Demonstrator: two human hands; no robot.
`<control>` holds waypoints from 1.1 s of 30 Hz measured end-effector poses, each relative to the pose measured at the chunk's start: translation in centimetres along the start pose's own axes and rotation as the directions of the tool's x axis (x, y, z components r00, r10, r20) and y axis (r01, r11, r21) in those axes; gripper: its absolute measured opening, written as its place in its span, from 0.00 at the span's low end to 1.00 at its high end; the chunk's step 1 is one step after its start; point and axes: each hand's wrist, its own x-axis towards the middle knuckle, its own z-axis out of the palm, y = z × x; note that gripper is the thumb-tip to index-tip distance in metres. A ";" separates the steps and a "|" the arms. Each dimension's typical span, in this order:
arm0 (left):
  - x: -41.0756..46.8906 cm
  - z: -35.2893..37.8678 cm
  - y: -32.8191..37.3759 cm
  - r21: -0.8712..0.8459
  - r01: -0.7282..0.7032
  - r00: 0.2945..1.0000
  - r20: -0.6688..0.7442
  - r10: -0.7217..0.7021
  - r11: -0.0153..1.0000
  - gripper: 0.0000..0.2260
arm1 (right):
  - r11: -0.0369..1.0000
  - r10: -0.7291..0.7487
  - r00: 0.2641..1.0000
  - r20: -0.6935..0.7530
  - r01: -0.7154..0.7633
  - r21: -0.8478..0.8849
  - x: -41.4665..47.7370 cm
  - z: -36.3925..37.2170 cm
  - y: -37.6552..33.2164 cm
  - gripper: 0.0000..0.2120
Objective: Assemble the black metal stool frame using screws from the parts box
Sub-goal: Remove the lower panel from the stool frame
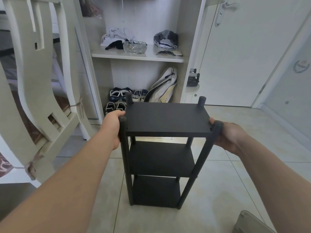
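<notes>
Black metal frame between left hand and right hand

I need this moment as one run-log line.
left hand: grips near left post | right hand: grips near right post | black frame: upright on floor tiles, three shelves fitted

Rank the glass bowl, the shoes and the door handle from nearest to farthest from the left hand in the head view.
1. Shoes, low down, just beyond the left hand.
2. Glass bowl, on the shelf above.
3. Door handle, far upper right.
</notes>
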 end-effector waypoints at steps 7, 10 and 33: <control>-0.1 0.1 -0.1 0.003 -0.009 1.000 -0.022 0.009 1.000 0.16 | 0.999 0.037 0.999 -0.008 -0.037 0.004 -0.4 0.1 0.1 0.09; -0.3 0.0 -0.1 0.002 -0.012 1.000 -0.004 0.012 1.000 0.15 | 0.999 0.037 0.999 -0.021 -0.037 -0.009 -0.7 0.3 0.3 0.11; 2.3 -1.1 -10.9 0.451 -0.211 0.976 0.045 0.214 0.867 0.15 | 0.599 -0.509 0.860 -0.030 0.328 -0.730 -5.0 -1.0 -1.7 0.11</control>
